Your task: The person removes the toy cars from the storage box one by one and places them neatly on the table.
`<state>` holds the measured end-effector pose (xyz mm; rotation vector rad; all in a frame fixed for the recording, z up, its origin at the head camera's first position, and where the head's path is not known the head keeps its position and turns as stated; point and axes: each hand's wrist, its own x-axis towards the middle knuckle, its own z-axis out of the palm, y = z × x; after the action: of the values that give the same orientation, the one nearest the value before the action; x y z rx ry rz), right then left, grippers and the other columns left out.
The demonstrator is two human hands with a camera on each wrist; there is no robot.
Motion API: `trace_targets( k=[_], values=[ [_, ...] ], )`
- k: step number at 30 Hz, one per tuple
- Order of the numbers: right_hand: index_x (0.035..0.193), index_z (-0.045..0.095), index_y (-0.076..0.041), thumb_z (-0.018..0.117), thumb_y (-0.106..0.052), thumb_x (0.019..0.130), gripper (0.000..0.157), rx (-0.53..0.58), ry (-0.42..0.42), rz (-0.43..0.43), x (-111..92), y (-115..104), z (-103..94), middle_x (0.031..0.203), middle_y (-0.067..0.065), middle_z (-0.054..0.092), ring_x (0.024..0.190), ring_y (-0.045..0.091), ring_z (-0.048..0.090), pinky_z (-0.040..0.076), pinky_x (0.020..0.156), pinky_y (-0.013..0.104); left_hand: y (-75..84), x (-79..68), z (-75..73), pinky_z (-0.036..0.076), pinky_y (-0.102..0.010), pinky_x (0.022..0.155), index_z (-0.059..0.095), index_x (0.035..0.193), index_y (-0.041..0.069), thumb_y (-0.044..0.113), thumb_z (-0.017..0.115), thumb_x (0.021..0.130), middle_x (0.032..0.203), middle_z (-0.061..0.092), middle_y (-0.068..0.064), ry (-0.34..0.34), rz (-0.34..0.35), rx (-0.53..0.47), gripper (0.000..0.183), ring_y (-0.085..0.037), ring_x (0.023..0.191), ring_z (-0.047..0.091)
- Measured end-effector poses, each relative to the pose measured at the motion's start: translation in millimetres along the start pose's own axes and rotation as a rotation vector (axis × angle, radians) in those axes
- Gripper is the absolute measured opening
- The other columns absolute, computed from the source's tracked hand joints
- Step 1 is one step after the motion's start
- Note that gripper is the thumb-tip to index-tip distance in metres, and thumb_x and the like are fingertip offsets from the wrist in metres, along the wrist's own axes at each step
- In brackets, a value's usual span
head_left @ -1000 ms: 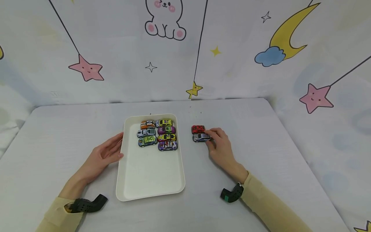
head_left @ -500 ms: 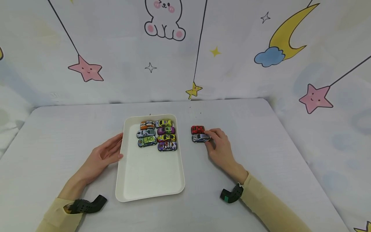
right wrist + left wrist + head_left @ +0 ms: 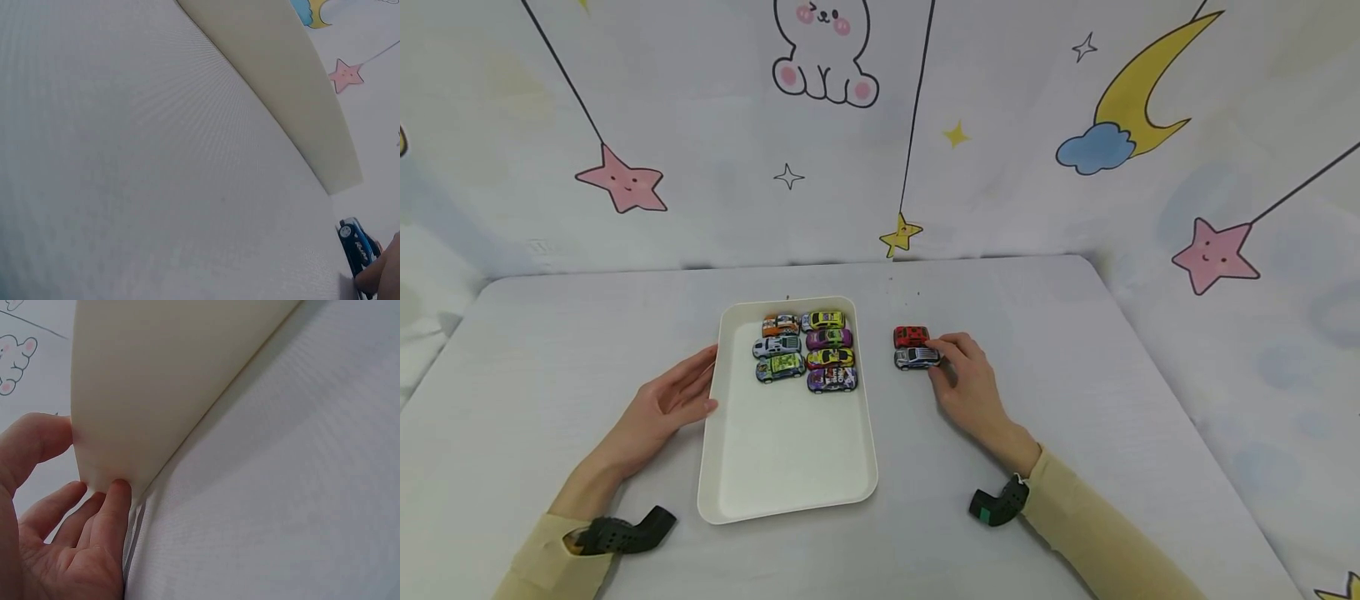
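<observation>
In the head view, my right hand (image 3: 973, 396) pinches a silver-grey toy car (image 3: 917, 358) between thumb and fingers on the table. A red toy car (image 3: 911, 336) stands directly behind it, very close. The right wrist view shows only a fingertip on the side of the silver-grey car (image 3: 355, 250), at the lower right corner. At the left side of a white tray (image 3: 786, 450), my left hand (image 3: 655, 417) touches the outer wall with its thumb and fingertips. Those digits also press on the tray wall (image 3: 156, 375) in the left wrist view.
Several colourful toy cars stand in two columns at the tray's far end, among them a purple one (image 3: 832, 380) and a green one (image 3: 780, 367). A white cloth covers the table (image 3: 1075, 375). Behind rises a printed backdrop (image 3: 715, 108). Each wrist wears a black band.
</observation>
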<state>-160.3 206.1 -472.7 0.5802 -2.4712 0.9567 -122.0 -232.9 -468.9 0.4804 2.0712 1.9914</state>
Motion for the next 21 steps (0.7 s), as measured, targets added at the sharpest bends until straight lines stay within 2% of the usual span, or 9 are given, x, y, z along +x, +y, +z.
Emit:
trace_targets(
  k=[11,17,21],
  values=[
    [0.115,0.070,0.000,0.073,0.005,0.080,0.036,-0.008,0.020,-0.034,0.0,1.7,0.8,0.111,0.015,0.062,0.091,0.026,0.061,0.048,0.078,0.041,0.8,-0.5,0.6,0.039,-0.013,0.110,0.020,0.158,-0.001,-0.007,0.057,0.097,0.165,0.018,-0.020,-0.006,0.009,-0.018,0.072,-0.002,0.145,0.033],
    [0.113,0.070,0.001,0.071,0.001,0.079,0.034,-0.010,0.076,-0.073,0.7,2.1,0.8,0.112,0.017,0.062,0.096,0.032,0.058,0.044,0.083,0.046,0.5,-0.9,0.4,0.039,-0.013,0.110,0.021,0.158,0.001,-0.007,0.057,0.097,0.165,0.018,-0.020,0.000,-0.003,-0.009,0.072,-0.001,0.145,0.033],
    [0.114,0.069,0.002,0.068,0.001,0.080,0.033,-0.004,0.118,-0.087,1.0,2.1,0.6,0.114,0.017,0.062,0.099,0.034,0.055,0.042,0.085,0.047,0.7,-0.5,0.6,0.039,-0.013,0.110,0.020,0.158,-0.001,-0.007,0.057,0.097,0.165,0.018,-0.020,-0.004,-0.002,-0.017,0.071,-0.001,0.145,0.033]
  ],
)
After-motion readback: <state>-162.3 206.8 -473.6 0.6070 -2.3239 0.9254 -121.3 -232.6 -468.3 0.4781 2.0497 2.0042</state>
